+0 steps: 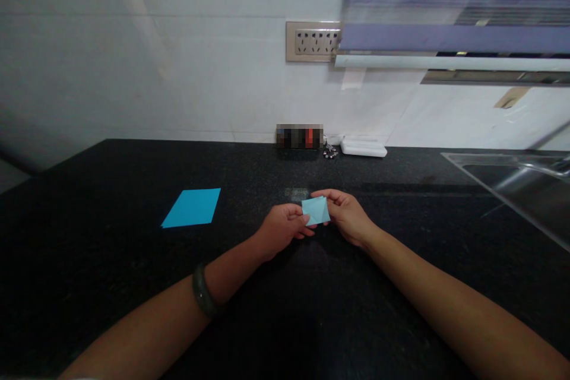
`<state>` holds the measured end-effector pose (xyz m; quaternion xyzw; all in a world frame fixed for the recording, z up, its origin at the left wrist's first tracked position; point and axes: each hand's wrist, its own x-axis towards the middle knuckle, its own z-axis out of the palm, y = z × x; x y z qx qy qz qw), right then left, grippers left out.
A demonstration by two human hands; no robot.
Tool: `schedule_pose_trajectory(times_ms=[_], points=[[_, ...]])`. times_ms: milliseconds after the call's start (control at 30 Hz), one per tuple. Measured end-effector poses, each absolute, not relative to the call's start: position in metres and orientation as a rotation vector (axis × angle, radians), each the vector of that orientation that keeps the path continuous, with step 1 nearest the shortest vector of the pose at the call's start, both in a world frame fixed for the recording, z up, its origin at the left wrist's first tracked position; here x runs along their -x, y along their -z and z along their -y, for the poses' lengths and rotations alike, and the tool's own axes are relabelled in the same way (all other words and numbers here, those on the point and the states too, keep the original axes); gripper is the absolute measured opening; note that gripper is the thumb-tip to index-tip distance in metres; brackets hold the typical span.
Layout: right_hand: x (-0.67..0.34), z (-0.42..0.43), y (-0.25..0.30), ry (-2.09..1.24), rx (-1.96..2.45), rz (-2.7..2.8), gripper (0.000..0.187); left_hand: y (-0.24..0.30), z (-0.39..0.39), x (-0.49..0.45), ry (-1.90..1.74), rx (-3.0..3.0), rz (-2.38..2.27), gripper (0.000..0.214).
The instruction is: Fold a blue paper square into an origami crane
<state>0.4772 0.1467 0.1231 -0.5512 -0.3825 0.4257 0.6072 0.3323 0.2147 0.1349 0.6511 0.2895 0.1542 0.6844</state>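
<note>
Folded pale-blue paper (316,211), pinched between both hands above the black counter (111,261).

Left hand (281,228) closes on its left edge, right hand (345,215) on the right; the piece looks light, thin and easily creased, so edge grips suit it. A flat blue sheet (192,208) lies well left; a steel sink (521,190) sits far right. Nothing obstructs.

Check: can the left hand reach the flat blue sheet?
Probably yes: only bare counter lies between left hand and blue sheet, though it shares the folded paper with the right hand.
</note>
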Motion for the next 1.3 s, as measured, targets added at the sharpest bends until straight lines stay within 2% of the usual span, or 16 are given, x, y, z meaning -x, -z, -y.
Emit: schedule_pose_trajectory(times_ms=[600,1300], points=[[-0.4775,-0.1467,-0.1219,-0.988,1.276,0.903,0.023,-0.1347,-0.2145,-0.3317,-0.339,-1.46,-0.642,0.015],[-0.4711,-0.1412,-0.1314,-1.045,1.329,1.132,0.056,-0.1313,-0.2154,-0.3325,-0.366,-1.467,-0.669,0.014]])
